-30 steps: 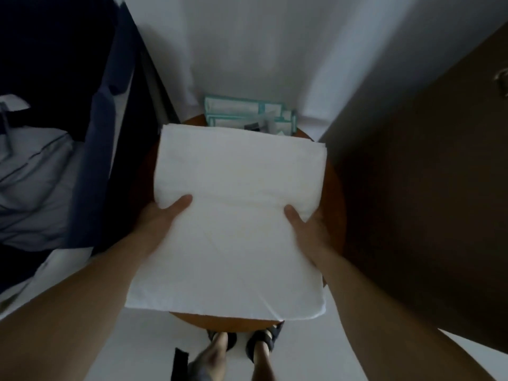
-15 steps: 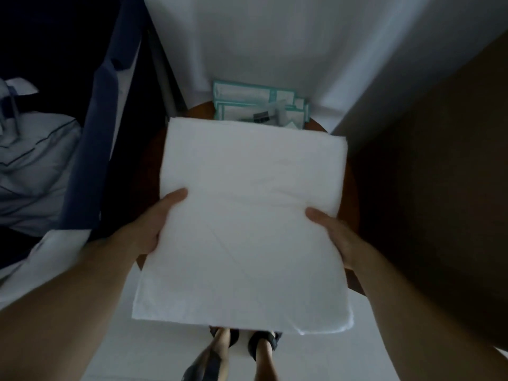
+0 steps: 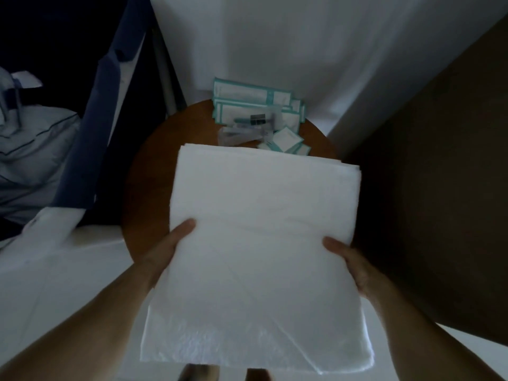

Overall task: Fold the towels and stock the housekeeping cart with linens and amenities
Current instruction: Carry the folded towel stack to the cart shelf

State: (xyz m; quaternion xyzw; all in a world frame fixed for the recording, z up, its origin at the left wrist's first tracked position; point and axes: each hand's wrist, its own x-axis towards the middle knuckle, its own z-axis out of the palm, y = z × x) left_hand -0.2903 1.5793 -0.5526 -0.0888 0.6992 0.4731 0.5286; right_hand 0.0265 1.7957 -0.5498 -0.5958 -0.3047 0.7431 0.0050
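Observation:
A folded white towel (image 3: 261,243) fills the middle of the view, held flat above a round brown table (image 3: 148,171). My left hand (image 3: 167,248) grips its left edge, thumb on top and fingers hidden underneath. My right hand (image 3: 354,265) grips the right edge the same way. At the table's far side lie teal-and-white amenity packets (image 3: 253,105), small white sachets (image 3: 286,138) and clear wrapped items (image 3: 239,133).
A dark blue fabric bag or cart side (image 3: 90,138) stands at the left, with pale bedding (image 3: 33,166) beyond it. A white wall corner (image 3: 275,39) rises behind the table. A dark brown panel (image 3: 426,188) stands at the right. The floor is white.
The towel has come up and toward me, off the table's far side. The amenity packets, sachets and more of the tabletop now show behind it. Both hands keep their grip.

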